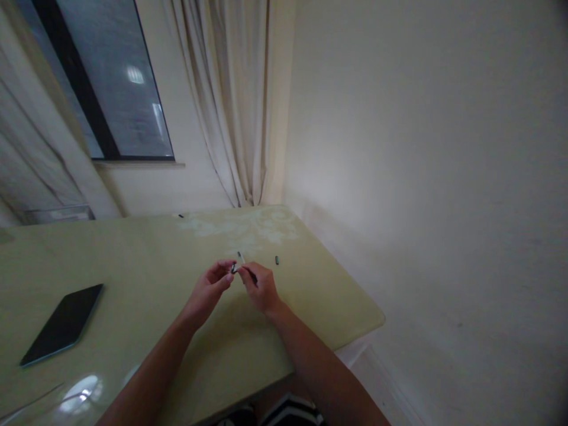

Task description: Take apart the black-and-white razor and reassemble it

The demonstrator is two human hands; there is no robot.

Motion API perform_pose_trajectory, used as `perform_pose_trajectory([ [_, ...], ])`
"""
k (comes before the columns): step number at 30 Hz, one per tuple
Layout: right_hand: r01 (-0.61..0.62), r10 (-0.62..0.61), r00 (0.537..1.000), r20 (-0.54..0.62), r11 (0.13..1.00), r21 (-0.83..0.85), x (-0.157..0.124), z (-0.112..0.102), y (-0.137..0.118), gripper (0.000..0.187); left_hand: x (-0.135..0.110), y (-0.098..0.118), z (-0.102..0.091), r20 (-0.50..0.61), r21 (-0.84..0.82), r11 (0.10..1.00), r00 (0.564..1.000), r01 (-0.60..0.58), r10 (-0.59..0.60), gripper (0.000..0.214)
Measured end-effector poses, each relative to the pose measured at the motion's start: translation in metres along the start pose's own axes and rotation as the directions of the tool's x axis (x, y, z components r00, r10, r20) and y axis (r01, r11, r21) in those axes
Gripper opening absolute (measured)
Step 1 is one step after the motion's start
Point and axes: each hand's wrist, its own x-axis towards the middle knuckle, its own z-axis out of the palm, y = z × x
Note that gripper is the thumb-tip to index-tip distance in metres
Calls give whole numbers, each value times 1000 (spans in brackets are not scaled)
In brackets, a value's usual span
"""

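Observation:
Both my hands meet over the far right part of a pale yellow-green table [146, 266]. My left hand [212, 288] pinches a tiny dark piece between thumb and fingertips. My right hand [261, 286] is closed around a thin dark stick-like thing, perhaps a pen part, its tip touching the piece in the left hand. Just beyond the fingers a short white and dark piece [241, 257] lies on the table. To its right sits a small black cap-like piece [277, 260].
A dark phone [63, 323] lies flat at the table's left. Another tiny dark bit [180, 216] rests near the far edge. Behind are a window [110, 83], cream curtains [231, 100] and a bare wall [421, 177] close on the right. The table's right corner [377, 319] is rounded.

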Motion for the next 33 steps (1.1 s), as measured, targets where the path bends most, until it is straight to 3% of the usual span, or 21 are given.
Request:
perform_pose_trajectory([
  [5, 5, 3, 987, 159, 999, -53, 15, -13, -4, 33, 1, -3, -9, -40, 86, 996, 999, -31, 34, 45],
  [12, 131, -100, 907, 408, 990, -48, 33, -37, 9, 37, -1, -13, -11, -58, 143, 989, 998, 27, -19, 50],
  [16, 99, -84, 915, 394, 995, -18, 19, -41, 16, 40, -7, -14, -6, -49, 236, 967, 995, 93, -83, 52],
  [24, 76, -54, 922, 384, 996, -43, 6, -45, 21, 29, -13, -19, 4, -91, 251, 962, 992, 106, -85, 55],
  [26, 57, -29, 944, 329, 995, -76, 12, -52, 27, 26, -12, -17, 3, -86, 292, 948, 991, 124, -103, 64],
  [29, -119, 136, 988, 75, 972, -202, 27, -73, 43, 26, -6, -15, -1, -72, 449, 882, 990, 143, -124, 68],
  [31, -265, 265, 963, -41, 915, -303, 36, -92, 58, 28, 1, -14, -1, -33, 626, 770, 990, 126, -135, 58],
  [33, -410, 406, 908, -101, 812, -415, 40, -112, 74, 25, 9, -14, 3, 11, 803, 591, 988, 82, -152, 52],
])
